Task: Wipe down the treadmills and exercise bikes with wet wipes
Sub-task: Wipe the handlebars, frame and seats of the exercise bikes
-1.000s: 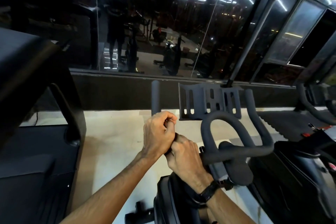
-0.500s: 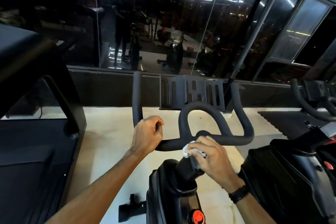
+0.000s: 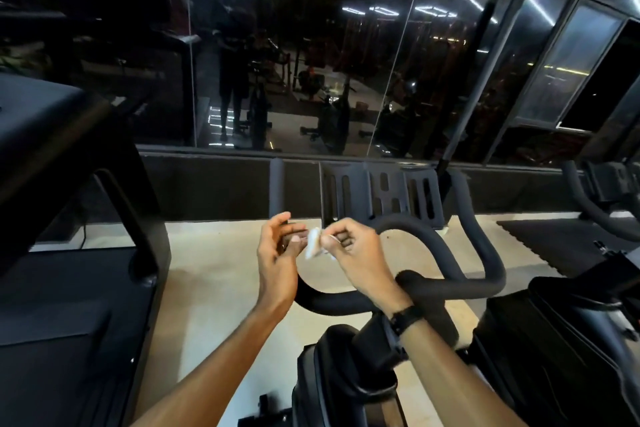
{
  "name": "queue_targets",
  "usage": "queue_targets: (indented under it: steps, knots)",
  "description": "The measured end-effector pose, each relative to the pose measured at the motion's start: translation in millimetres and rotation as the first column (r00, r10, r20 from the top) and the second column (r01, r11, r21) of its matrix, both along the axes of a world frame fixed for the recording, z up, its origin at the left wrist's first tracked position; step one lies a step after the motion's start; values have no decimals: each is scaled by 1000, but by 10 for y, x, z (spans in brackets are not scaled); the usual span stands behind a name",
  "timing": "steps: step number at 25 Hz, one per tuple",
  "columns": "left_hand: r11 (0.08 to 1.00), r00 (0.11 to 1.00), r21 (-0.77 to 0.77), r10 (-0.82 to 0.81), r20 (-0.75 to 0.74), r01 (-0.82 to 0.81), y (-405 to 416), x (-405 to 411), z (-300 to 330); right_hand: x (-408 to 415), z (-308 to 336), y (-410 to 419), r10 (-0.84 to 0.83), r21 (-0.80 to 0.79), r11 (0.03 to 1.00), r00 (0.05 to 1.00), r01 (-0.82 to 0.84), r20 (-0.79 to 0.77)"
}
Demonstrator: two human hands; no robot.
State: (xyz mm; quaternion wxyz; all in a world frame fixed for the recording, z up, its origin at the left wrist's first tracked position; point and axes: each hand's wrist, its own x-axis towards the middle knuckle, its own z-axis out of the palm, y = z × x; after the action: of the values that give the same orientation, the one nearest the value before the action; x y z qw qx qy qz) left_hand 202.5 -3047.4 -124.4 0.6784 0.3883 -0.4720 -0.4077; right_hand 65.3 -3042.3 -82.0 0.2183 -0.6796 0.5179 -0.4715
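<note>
Both hands lifted off handlebar (image 3: 398, 291); right hand (image 3: 356, 253) pinches crumpled white wipe (image 3: 313, 243), left hand (image 3: 277, 253) fingers loose.

The exercise bike's handlebar (image 3: 408, 291) stood in the middle, with its tablet holder (image 3: 381, 194) behind it. Above the handlebar, the left hand (image 3: 278, 253) and the right hand (image 3: 356, 253) met at a wet wipe (image 3: 313, 246) between them. A treadmill (image 3: 69, 253) was to the left, another bike (image 3: 588, 305) to the right, a mirror wall (image 3: 311, 62) behind all
</note>
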Motion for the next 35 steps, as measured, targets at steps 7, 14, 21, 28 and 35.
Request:
queue_targets:
  steps: [7, 14, 21, 28, 35]
  knots:
    - [984, 991, -136, 127, 51, -119, -242, 573, 116, 859, -39, -647, -92, 124, 987, 992, 103, -91]
    - [975, 987, -221, 49, 151, -14, -425, 394, -47, 856, -42, -18, -191, -2, 975, 843, 220, -503]
    - [935, 986, -348, -12, 169, 71, -379, -6, 54, 347, 87, 426, 10, 262, 942, 765, 209, -644]
    - [957, 847, -199, -77, 526, 211, -409, -264, 84, -195, 308, 455, 11, 157, 956, 506, 247, -863]
    - [911, 543, -292, 94, 834, 292, -359, -287, 92, -638, 461, 419, -370, -125, 915, 677, 383, -636]
